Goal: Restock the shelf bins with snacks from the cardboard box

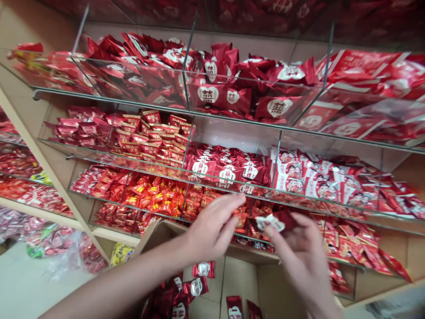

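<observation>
My right hand [307, 248] pinches a small dark red packet with a white label [272, 223] between thumb and fingers, above an open cardboard box. Left of it, my left hand [214, 226] reaches toward the shelf edge with its fingers stretched out, and I see nothing in it. Just beyond its fingertips, dark red packets with white labels [227, 174] stand in rows in a clear-fronted compartment. Inside the cardboard box [275, 283] below my hands lie several loose dark red packets [196, 287], mostly toward its left side.
Clear dividers split the tiered shelves into compartments of red packets. White-and-red packets [318, 179] fill the one on the right, gold-edged packets [149, 137] one on the left. Larger red packets [279, 106] lie above. Bagged sweets [56, 241] rest at the lower left.
</observation>
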Available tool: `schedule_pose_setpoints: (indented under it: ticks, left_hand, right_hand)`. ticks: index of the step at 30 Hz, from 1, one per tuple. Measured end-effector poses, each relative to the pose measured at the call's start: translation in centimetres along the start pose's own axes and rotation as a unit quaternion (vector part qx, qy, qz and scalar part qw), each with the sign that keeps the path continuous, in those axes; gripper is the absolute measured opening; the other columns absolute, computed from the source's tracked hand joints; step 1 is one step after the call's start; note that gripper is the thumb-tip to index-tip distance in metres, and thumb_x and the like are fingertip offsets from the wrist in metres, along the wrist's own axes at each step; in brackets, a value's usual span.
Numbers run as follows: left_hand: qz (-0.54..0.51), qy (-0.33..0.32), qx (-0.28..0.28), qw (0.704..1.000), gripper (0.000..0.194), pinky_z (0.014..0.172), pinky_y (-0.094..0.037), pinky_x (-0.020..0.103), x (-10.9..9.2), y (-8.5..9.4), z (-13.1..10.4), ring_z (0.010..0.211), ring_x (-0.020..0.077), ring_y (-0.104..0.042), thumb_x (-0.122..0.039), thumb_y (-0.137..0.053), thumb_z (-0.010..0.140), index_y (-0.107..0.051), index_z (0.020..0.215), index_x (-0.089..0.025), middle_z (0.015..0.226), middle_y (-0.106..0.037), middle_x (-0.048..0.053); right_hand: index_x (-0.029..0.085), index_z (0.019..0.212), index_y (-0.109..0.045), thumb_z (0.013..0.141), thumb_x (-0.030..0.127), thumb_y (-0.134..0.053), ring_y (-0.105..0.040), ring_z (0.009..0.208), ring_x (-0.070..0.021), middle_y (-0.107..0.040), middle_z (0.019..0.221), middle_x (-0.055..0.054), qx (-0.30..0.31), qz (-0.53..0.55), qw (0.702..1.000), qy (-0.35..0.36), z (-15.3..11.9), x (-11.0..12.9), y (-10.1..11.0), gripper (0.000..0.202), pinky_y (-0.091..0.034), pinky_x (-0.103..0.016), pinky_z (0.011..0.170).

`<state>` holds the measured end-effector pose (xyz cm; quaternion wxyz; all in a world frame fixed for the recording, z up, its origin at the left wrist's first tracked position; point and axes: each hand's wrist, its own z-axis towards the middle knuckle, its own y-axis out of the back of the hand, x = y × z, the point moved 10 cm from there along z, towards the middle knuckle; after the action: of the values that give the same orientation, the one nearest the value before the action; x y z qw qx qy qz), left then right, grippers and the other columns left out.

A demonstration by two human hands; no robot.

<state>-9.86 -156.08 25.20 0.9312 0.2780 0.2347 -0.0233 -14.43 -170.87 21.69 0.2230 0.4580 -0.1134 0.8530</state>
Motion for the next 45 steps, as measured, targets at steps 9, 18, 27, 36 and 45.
schedule_pose_setpoints:
  ticks: [9, 18, 27, 36, 45]
  left_hand:
    - [0.341, 0.011, 0.154, 0.927, 0.029, 0.094, -0.036, 0.041, 5.5, 0.7, 10.1, 0.109, 0.0265, -0.05, -0.028, -0.048, 0.081, -0.06, 0.104, -0.013, 0.109, -0.061, 0.01]
    - [0.345, 0.035, 0.166, 0.923, 0.023, 0.078, -0.044, 0.032, 5.8, 1.0, 9.9, 0.083, 0.0213, -0.06, -0.026, -0.045, 0.081, -0.065, 0.087, -0.015, 0.086, -0.067, 0.008]
    - [0.352, 0.036, 0.166, 0.92, 0.027, 0.083, -0.042, 0.032, 5.9, 1.0, 9.8, 0.089, 0.0213, -0.059, -0.027, -0.041, 0.082, -0.062, 0.095, -0.015, 0.093, -0.066, 0.008]
    - [0.356, 0.048, 0.237, 0.902, 0.042, 0.101, -0.023, 0.046, 6.6, -0.5, 9.6, 0.128, 0.0273, -0.024, -0.028, -0.033, 0.085, -0.043, 0.124, -0.016, 0.134, -0.04, 0.007]
    - [0.335, 0.038, 0.246, 0.909, 0.041, 0.102, -0.022, 0.049, 6.2, -1.4, 10.0, 0.128, 0.0308, -0.021, -0.027, -0.03, 0.086, -0.045, 0.124, -0.019, 0.134, -0.04, 0.003]
  right_hand:
    - [0.021, 0.118, -0.043, 0.074, 0.013, -0.052, -0.059, 0.085, -0.0227, -0.061, 0.097, -0.009, 0.234, -0.52, 0.772, 0.279, 12.4, 6.6, -7.8, 0.046, -0.046, -0.035, 0.071]
    - [0.008, 0.093, -0.058, 0.071, 0.0, -0.046, -0.063, 0.079, -0.0265, -0.065, 0.078, -0.015, 0.312, -0.686, 0.631, 0.187, 14.5, 4.9, -11.7, 0.026, -0.044, -0.032, 0.061]
    - [0.011, 0.1, -0.058, 0.072, 0.006, -0.051, -0.063, 0.082, -0.0208, -0.066, 0.087, -0.013, 0.41, -0.679, 0.591, 0.148, 14.1, 1.9, -12.6, 0.029, -0.044, -0.025, 0.063]
    - [0.009, 0.092, -0.062, 0.073, 0.006, -0.048, -0.059, 0.087, -0.0267, -0.064, 0.094, -0.016, 0.393, -0.724, 0.541, 0.172, 13.0, 2.3, -11.5, 0.023, -0.042, -0.032, 0.068]
    - [0.011, 0.071, -0.066, 0.075, 0.038, -0.056, -0.056, 0.081, -0.0256, -0.066, 0.075, -0.012, 0.317, -0.699, 0.565, 0.302, 12.4, 2.7, -10.6, 0.029, -0.03, -0.038, 0.08]
